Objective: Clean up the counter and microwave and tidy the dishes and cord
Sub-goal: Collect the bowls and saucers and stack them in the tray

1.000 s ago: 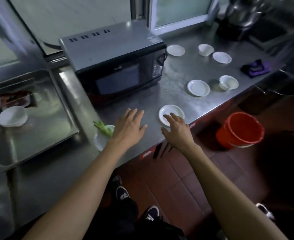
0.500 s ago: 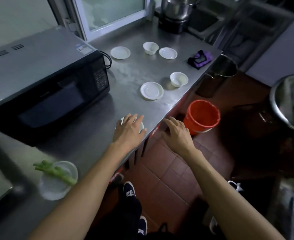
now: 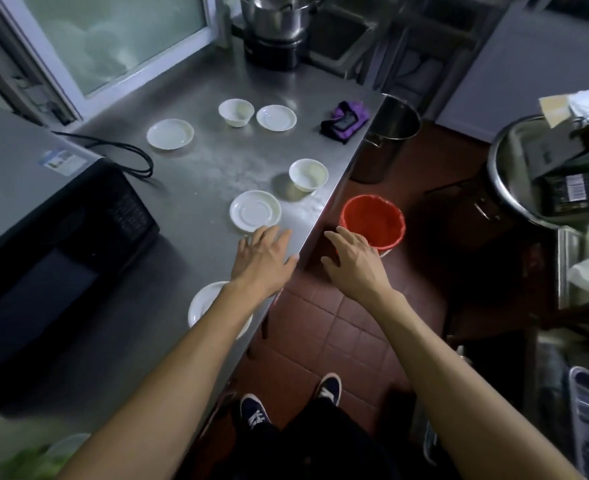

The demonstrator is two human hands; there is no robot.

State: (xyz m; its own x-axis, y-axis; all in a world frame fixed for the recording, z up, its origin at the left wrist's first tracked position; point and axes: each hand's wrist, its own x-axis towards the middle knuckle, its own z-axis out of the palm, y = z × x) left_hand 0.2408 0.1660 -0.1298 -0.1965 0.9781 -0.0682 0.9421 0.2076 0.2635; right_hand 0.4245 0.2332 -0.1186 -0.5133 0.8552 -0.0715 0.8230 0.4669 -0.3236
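The steel counter (image 3: 196, 188) holds several white saucers and two small white bowls. A saucer (image 3: 255, 210) lies just beyond my left hand (image 3: 263, 259), which hovers open near the counter's edge. Another saucer (image 3: 203, 303) sits partly under my left forearm. One bowl (image 3: 308, 174) stands near the edge, another bowl (image 3: 236, 112) farther back beside two saucers (image 3: 170, 134) (image 3: 276, 117). The black microwave (image 3: 40, 216) is at left, its black cord (image 3: 126, 157) looping on the counter. A purple cloth (image 3: 345, 121) lies at the far corner. My right hand (image 3: 351, 261) is open over the floor.
A red bucket (image 3: 372, 221) stands on the tiled floor beside the counter, with a steel pot (image 3: 390, 140) behind it. A large pot on a burner (image 3: 275, 26) sits at the counter's far end. A steel basin (image 3: 542, 168) with clutter is at right.
The view has swung right along the counter. Both open hands have moved right with it, from the near saucer toward the saucer by the bowl and the red bucket. The plate with greens has slid out of sight.
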